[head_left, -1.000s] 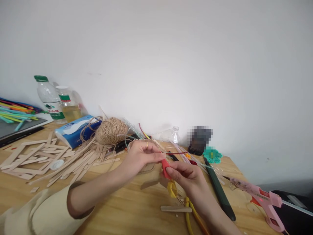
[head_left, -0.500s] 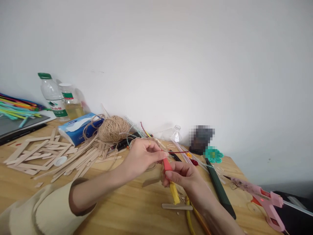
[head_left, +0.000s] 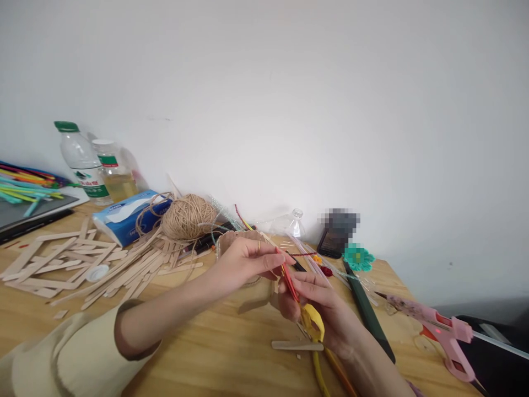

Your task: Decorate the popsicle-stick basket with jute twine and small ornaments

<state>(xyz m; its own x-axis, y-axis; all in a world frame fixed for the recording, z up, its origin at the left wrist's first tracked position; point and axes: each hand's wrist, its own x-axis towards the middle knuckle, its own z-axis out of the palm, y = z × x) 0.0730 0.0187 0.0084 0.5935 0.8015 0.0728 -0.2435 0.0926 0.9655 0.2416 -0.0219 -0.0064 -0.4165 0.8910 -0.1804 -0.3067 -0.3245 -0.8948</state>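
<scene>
Between my hands, above the table, is a thin red strip (head_left: 290, 282), seen nearly edge-on. My left hand (head_left: 252, 259) pinches its upper end between thumb and fingertips. My right hand (head_left: 316, 295) is closed on its lower part, thumb along one side. A yellow looped band (head_left: 314, 321) hangs just below the right fingers; whether it joins the red strip is hidden. A wooden craft stick (head_left: 296, 345) lies beneath the hands. Behind my left hand is a brown twine-textured piece (head_left: 231, 240), partly covered.
Craft sticks (head_left: 124, 270), a twine ball (head_left: 189, 216), a tissue pack (head_left: 130, 218) and bottles (head_left: 80, 162) are on the left. To the right are a pink glue gun (head_left: 438, 331), a dark green bar (head_left: 370, 314), a teal flower (head_left: 359, 257) and a blurred phone (head_left: 333, 237).
The red strip has turned from showing its broad face to nearly edge-on. The yellow band below has opened into a loop and shifted right. Both hands keep their hold.
</scene>
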